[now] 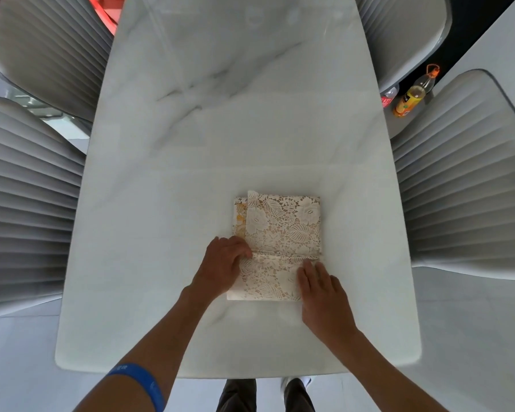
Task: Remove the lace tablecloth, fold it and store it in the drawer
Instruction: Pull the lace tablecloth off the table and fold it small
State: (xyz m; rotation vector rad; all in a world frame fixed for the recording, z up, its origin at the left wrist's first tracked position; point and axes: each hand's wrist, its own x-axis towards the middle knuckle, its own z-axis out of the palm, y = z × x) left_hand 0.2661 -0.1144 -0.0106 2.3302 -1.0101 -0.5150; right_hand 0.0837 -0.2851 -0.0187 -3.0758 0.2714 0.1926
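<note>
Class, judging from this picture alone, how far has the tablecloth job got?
Done: the tablecloth is off, lying as a small folded stack on the bare table. In hand: the left hand grips its near flap at the crease, while the right hand presses that flap flat. Left: finishing the fold and storing it; no drawer is in view.

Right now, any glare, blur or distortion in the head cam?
Head view: strong fisheye, table edges and chairs bow outward; soft glare washes the marble's far end; lace tablecloth and both hands, left hand, right hand, reasonably sharp; corners smeared.
</note>
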